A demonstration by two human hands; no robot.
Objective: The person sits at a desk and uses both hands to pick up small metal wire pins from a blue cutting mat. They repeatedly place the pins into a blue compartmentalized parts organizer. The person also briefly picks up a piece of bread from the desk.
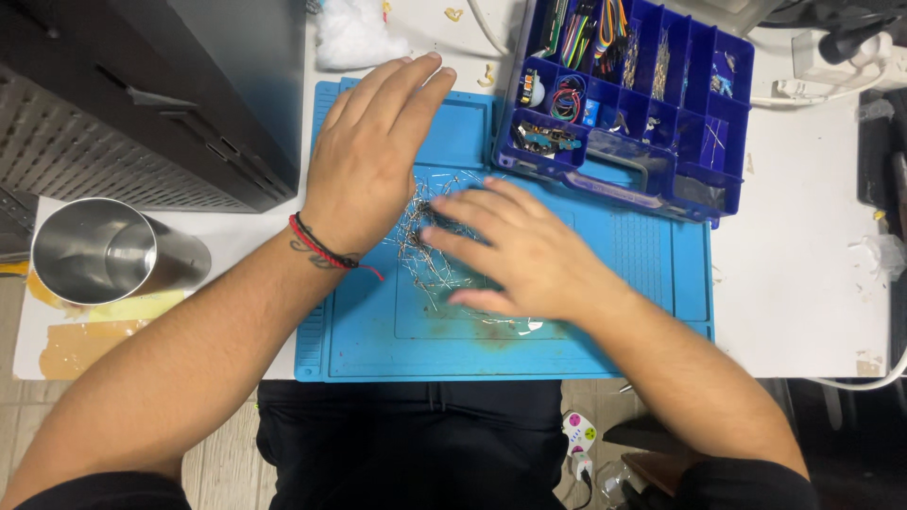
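Hands flat over a loose pile of thin wire-leaded parts (pixel 430 250) in the middle of the blue mat (pixel 652 274). Left hand (pixel 364 165) is laid open, fingers pressed together and pointing away, palm partly over the left side of the pile. Right hand (pixel 515 250) is spread, fingertips resting on the parts, nothing pinched.

Judging from this, the pile looks like it's being spread or raked out. It's probably best done with light, flat pressure so the thin leads aren't bent or tangled worse, and with everything kept inside the mat's raised edge.

Around it: a blue compartment box (pixel 704 194) with wires and small parts is sat on the mat's far right corner, touching it, so sweeping that way is blocked. A steel cup (pixel 99 250) is lying on its side to the left, well apart. A black case (pixel 170 94) is at far left, some white fluff (pixel 354 33) past the mat. White surface (pixel 803 264) is to the right.
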